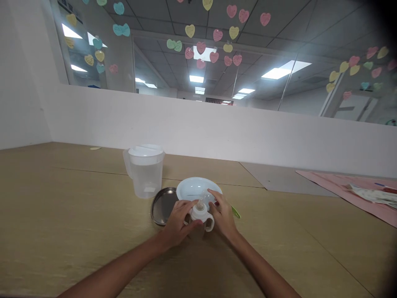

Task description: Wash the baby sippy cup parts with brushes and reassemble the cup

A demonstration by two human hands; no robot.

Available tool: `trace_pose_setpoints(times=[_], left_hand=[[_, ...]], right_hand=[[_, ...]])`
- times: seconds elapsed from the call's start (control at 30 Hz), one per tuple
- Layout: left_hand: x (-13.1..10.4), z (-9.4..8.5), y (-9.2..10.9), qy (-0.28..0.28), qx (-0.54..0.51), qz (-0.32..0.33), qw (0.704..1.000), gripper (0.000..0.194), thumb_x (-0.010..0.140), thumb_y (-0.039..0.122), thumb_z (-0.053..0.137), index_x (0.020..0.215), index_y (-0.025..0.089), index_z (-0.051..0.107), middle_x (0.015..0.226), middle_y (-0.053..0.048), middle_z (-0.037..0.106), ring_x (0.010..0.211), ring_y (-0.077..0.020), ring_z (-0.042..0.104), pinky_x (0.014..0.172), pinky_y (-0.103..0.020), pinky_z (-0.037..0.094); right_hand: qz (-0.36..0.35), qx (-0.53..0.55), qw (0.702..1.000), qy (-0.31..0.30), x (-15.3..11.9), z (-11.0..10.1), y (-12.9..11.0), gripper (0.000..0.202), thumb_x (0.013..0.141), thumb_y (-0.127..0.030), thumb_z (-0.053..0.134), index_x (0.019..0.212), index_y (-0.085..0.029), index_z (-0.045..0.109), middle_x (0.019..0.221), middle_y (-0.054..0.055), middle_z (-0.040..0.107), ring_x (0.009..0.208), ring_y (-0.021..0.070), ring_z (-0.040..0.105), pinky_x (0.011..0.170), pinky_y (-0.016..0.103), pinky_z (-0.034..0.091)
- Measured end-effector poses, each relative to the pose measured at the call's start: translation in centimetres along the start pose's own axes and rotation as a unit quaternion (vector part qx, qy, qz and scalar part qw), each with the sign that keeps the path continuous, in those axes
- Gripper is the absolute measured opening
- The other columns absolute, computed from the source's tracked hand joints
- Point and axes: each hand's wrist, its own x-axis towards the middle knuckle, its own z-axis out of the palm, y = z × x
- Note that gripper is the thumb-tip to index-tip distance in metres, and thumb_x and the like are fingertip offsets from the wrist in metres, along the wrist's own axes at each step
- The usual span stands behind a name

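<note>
A baby bottle [199, 213] with a white collar, side handles and a clear teat stands upright in front of me. My left hand [180, 221] is closed around its collar, thumb on the near side and fingers on the far side. Close behind the teat, my right hand [223, 215] pinches a clear dome-shaped cap [206, 196] between thumb and forefinger. The cap is see-through, so its outline is faint against the pale blue bowl [189, 183] behind it. The bottle's lower body is partly hidden by my left hand.
A lidded clear pitcher [145, 176] holding liquid stands at back left. A metal tray [161, 207] lies beside my left hand, and a green handle [235, 212] shows past my right. A pink mat [322, 184] with cloth lies far right. A white wall [186, 128] bounds the table.
</note>
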Motion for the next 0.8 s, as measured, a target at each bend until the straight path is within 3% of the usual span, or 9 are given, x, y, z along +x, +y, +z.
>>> trace_pose_setpoints(times=[0.13, 0.23, 0.4, 0.53, 0.7, 0.8], left_hand=[[0.0, -0.1, 0.1, 0.001, 0.022, 0.013, 1.0, 0.046, 0.078, 0.044, 0.048, 0.117, 0.019, 0.044, 0.106, -0.007, 0.054, 0.096, -0.0182, 0.045, 0.087, -0.032, 0.035], [-0.1, -0.2, 0.4, -0.001, 0.033, 0.017, 0.999, 0.047, 0.077, 0.045, 0.048, 0.116, 0.018, 0.044, 0.106, -0.007, 0.054, 0.096, -0.0182, 0.045, 0.087, -0.032, 0.035], [0.0, -0.2, 0.4, 0.001, 0.037, 0.015, 0.999, 0.049, 0.076, 0.048, 0.048, 0.117, 0.02, 0.043, 0.102, -0.006, 0.054, 0.093, -0.0178, 0.046, 0.084, -0.031, 0.036], [0.2, -0.3, 0.7, 0.005, 0.051, 0.013, 0.999, 0.052, 0.075, 0.052, 0.046, 0.113, 0.018, 0.045, 0.096, -0.006, 0.056, 0.089, -0.0186, 0.046, 0.084, -0.032, 0.036], [0.3, -0.2, 0.8, 0.009, 0.051, 0.015, 0.999, 0.052, 0.072, 0.053, 0.048, 0.112, 0.019, 0.047, 0.091, -0.005, 0.057, 0.084, -0.0182, 0.047, 0.083, -0.033, 0.035], [0.2, 0.2, 0.3, 0.018, 0.048, 0.008, 0.999, 0.048, 0.072, 0.048, 0.053, 0.111, 0.02, 0.048, 0.093, -0.004, 0.057, 0.084, -0.0182, 0.047, 0.085, -0.034, 0.033]], right_hand=[[0.007, -0.021, 0.998, -0.052, 0.2, -0.2, 0.1, 0.037, 0.076, -0.015, 0.042, 0.106, -0.024, 0.06, 0.11, 0.007, 0.052, 0.1, 0.02, 0.049, 0.082, 0.035, 0.042], [0.013, -0.041, 0.996, -0.079, 0.4, -0.4, -0.1, 0.034, 0.077, -0.017, 0.041, 0.102, -0.025, 0.063, 0.11, 0.007, 0.051, 0.099, 0.0202, 0.049, 0.082, 0.036, 0.042], [0.0, -0.114, 0.991, -0.07, 0.4, -0.4, -0.1, 0.03, 0.084, -0.033, 0.04, 0.098, -0.027, 0.065, 0.102, 0.008, 0.055, 0.094, 0.022, 0.05, 0.081, 0.041, 0.037], [-0.03, -0.142, 0.988, -0.05, 0.4, -0.7, -0.3, 0.032, 0.085, -0.037, 0.039, 0.109, -0.028, 0.058, 0.083, 0.006, 0.063, 0.085, 0.0215, 0.052, 0.076, 0.039, 0.036], [-0.091, -0.003, 0.993, -0.07, 0.0, -1.4, -1.6, 0.03, 0.086, -0.035, 0.036, 0.103, -0.024, 0.058, 0.087, 0.004, 0.062, 0.084, 0.0184, 0.051, 0.078, 0.035, 0.037], [-0.098, 0.082, 0.987, -0.102, -0.7, -0.8, -2.2, 0.031, 0.077, -0.044, 0.05, 0.097, -0.02, 0.054, 0.09, 0.005, 0.057, 0.085, 0.0185, 0.05, 0.075, 0.031, 0.04]])
